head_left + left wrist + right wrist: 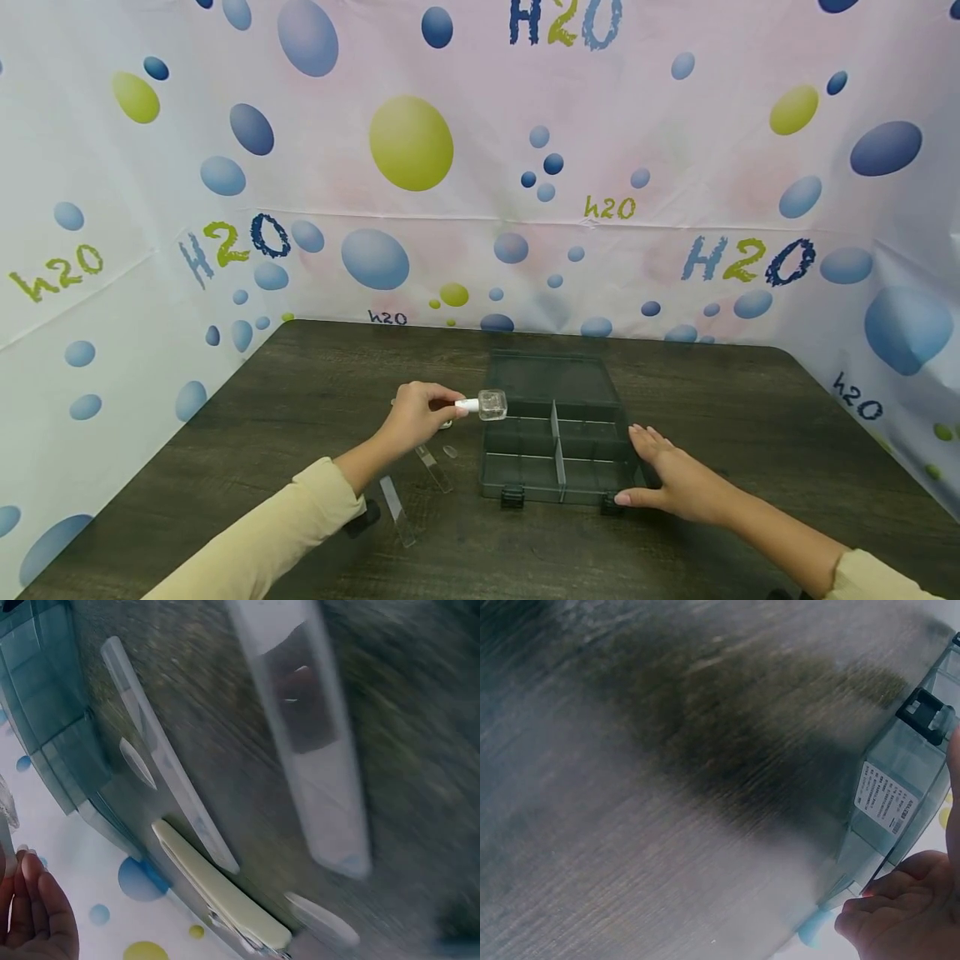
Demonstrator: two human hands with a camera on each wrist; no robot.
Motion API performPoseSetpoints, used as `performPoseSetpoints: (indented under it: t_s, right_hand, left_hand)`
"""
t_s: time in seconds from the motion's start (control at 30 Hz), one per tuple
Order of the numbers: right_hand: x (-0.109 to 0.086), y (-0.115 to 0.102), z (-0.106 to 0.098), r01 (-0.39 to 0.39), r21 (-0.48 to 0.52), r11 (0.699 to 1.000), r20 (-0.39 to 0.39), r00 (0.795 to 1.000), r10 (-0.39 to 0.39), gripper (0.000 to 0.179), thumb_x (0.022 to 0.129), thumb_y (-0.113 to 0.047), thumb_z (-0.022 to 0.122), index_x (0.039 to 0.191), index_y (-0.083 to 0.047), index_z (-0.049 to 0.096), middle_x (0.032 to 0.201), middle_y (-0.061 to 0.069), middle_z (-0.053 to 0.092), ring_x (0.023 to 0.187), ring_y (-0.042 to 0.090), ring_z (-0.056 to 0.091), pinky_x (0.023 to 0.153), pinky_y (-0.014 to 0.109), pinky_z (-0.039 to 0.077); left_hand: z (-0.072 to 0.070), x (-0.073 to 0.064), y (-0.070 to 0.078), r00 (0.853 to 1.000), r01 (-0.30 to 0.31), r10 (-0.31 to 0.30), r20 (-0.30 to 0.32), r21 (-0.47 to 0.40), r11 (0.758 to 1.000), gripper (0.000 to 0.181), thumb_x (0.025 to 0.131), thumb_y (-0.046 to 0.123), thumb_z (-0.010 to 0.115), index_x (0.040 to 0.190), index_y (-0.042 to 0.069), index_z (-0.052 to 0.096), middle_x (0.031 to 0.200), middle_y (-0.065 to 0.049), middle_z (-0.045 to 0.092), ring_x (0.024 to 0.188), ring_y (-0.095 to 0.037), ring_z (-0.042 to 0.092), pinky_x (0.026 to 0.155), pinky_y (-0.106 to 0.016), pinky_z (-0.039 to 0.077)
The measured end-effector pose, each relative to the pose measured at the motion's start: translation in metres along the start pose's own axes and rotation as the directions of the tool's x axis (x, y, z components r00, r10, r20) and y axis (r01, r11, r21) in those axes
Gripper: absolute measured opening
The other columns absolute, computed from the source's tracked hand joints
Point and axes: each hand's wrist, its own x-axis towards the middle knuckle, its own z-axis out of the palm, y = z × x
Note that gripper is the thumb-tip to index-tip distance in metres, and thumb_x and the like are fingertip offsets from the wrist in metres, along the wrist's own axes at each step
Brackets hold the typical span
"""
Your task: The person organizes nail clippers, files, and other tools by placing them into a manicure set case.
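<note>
My left hand (420, 417) pinches a small clear, square-bodied bottle (492, 405) by its white cap (468, 405). The bottle lies sideways in the air, its body toward the right, overlapping the left edge of a dark see-through compartment box (522, 489) in the head view. The box stands with its lid (551, 379) laid back, and thin dividers part its inside. At its right side my right hand (678, 479) touches it, fingers extended along the side wall and thumb near the front right latch (611, 502). The left wrist view shows only part of the bottle.
Two long clear slim pieces (169, 757) (300, 742) with whitish parts lie left of the box. Near them are a cream-coloured folded tool (221, 885) and small clear oval pieces (138, 763) (322, 919). A printed curtain (480, 167) hangs behind the table.
</note>
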Motion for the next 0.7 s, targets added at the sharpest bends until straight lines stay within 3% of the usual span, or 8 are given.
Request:
performPoseSetpoints:
  t_s: [0.2,0.43,0.7]
  right_hand:
    - [0.0,0.0,0.001,-0.001,0.001,1.0,0.001,1.0,0.001,0.103,0.074,-0.055,0.067,0.138,0.016,0.027,0.143,0.036,0.025,0.131,0.054,0.022,0.1,0.066,0.027]
    - [0.0,0.0,0.0,-0.003,-0.009,1.0,-0.003,1.0,0.003,0.103,0.074,-0.054,0.068,0.137,0.017,0.028,0.143,0.036,0.026,0.131,0.054,0.022,0.1,0.066,0.026]
    - [0.0,-0.001,-0.001,-0.009,-0.01,1.0,0.006,1.0,0.009,0.103,0.073,-0.054,0.068,0.137,0.016,0.027,0.143,0.036,0.025,0.131,0.055,0.021,0.1,0.067,0.025]
  left_hand:
    - [0.012,0.006,0.005,1.0,-0.016,0.016,0.001,-0.007,1.0,0.015,0.078,0.009,0.072,0.091,0.002,0.073,0.085,-0.012,0.072,0.069,-0.017,0.066,0.055,-0.015,0.048]
    - [0.028,0.017,0.012,0.999,-0.008,0.009,0.046,-0.027,1.0,0.014,0.081,0.01,0.07,0.092,0.002,0.073,0.086,-0.012,0.072,0.072,-0.017,0.066,0.058,-0.017,0.05]
    - [0.043,0.027,0.016,0.993,-0.072,0.072,0.097,-0.008,0.997,0.014,0.082,0.009,0.069,0.091,-0.001,0.073,0.086,-0.014,0.071,0.07,-0.018,0.065,0.056,-0.015,0.048]
